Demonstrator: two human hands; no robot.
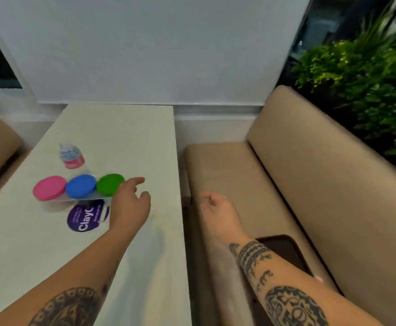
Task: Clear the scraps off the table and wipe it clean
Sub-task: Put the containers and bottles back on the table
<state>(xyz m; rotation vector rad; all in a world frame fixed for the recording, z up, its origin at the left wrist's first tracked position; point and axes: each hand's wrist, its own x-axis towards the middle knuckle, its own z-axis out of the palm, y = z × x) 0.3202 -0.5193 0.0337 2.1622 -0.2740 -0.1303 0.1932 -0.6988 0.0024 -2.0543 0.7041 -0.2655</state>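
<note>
Table (121, 142), head view: a clay pack (79, 198) of three tubs with pink, blue and green lids lies mid-surface, a small water bottle (71, 156) just behind it. The left hand (128, 205) hovers beside the green lid, fingers loosely spread, holding nothing. The right hand (215, 208) hangs over the bench seat (227, 165), fingers relaxed and empty. The pack probably handles as light and rigid, its clear wrap slippery; taking it across its long sides seems safest.
</note>
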